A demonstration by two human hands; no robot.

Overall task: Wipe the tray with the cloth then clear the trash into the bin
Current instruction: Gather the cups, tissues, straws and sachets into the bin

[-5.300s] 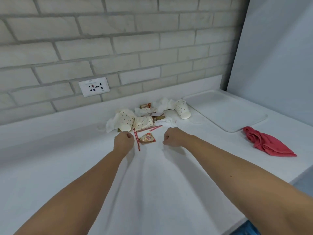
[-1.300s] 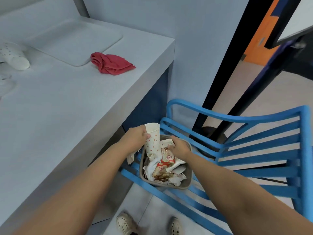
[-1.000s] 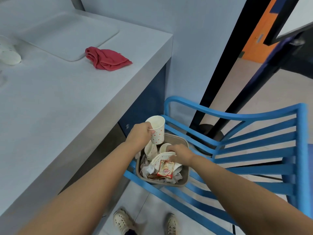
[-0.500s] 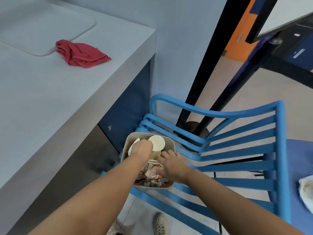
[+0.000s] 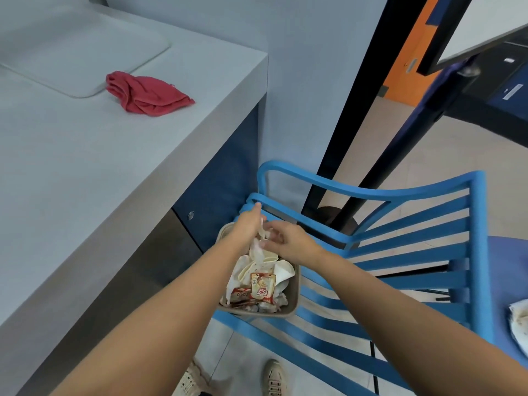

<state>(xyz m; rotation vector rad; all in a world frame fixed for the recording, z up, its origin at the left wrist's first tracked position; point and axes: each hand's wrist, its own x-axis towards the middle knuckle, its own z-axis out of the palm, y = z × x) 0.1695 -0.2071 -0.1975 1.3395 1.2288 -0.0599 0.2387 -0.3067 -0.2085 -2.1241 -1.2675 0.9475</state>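
Observation:
A small beige bin stands on the seat of a blue slatted chair. It is full of trash: paper cups, crumpled napkins and red-and-white sachets. Both hands hover over its far end. My left hand has its fingers stretched straight and holds nothing. My right hand pinches a crumpled white napkin that hangs down between the two hands into the bin. On the grey counter at upper left lie the white tray and, by its near corner, the red cloth.
The counter's edge and dark blue cabinet front are just left of the bin. A black pole rises behind the chair. A crumpled white paper lies on a blue seat at far right. My shoes stand on the tiled floor below.
My left hand has let go of the dotted paper cup, which now lies in the bin. Both hands have moved to the bin's far end, and my right hand has taken a napkin.

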